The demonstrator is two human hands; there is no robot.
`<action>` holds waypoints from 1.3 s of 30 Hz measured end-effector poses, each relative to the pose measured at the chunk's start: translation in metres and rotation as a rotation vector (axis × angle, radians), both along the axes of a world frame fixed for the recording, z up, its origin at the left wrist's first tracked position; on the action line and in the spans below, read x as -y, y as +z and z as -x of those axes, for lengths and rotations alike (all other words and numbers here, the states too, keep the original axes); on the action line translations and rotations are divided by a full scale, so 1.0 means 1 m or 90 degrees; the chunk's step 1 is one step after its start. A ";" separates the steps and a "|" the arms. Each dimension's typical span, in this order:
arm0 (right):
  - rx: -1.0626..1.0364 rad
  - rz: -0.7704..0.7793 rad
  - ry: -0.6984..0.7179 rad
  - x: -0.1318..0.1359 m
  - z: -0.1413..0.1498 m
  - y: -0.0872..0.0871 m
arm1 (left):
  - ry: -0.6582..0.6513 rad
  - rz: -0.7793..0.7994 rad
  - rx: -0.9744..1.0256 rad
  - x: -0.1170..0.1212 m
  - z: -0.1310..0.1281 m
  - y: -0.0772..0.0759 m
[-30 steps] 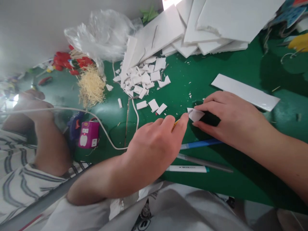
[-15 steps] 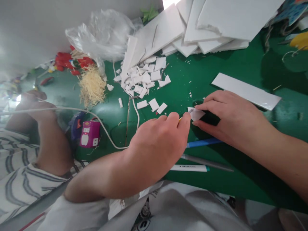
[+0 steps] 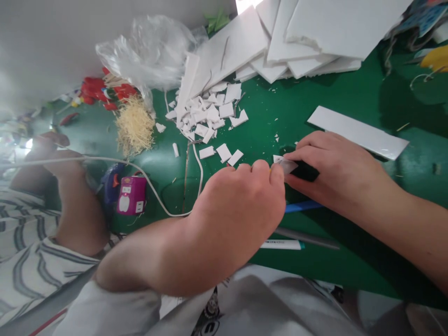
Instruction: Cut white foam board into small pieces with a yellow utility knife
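Observation:
My left hand is closed in a fist around a thin tool. Only a sliver of its yellow part shows by the fingers, so its kind is hidden. Its knuckles touch a small white foam piece, which my right hand pinches between thumb and fingertips. Under the hands, partly covered, lie a blue stick-like thing, a grey metal strip and a white marker with a teal end. A long white foam strip rests just beyond my right hand.
Cut foam scraps are heaped beyond my left hand, below stacked foam sheets and a clear plastic bag. A white cable crosses the green table. Left are yellow shreds, a magenta box and another person's arm.
My left hand has moved slightly right and closer to my right fingers, covering more of the marker and the blue stick-like thing. The foam piece stays in my right fingers, turned a little.

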State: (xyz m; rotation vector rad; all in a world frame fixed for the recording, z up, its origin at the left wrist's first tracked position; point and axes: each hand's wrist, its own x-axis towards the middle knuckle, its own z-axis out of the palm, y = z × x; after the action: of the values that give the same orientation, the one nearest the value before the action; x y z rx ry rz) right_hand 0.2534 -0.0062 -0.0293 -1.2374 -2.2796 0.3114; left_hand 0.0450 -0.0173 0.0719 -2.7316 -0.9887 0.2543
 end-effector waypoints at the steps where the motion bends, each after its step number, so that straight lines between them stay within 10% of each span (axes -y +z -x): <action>1: 0.003 0.000 0.000 0.000 0.000 0.000 | 0.001 -0.005 0.003 0.001 0.000 0.000; 39: -0.001 0.023 -0.013 0.003 0.004 0.005 | 0.017 0.070 0.039 -0.014 0.032 0.003</action>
State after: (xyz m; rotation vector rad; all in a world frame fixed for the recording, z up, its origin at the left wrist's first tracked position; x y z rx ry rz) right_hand 0.2494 -0.0088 -0.0240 -1.2778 -2.2671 0.3476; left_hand 0.0134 -0.0031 0.0745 -2.8430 -1.0574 0.2382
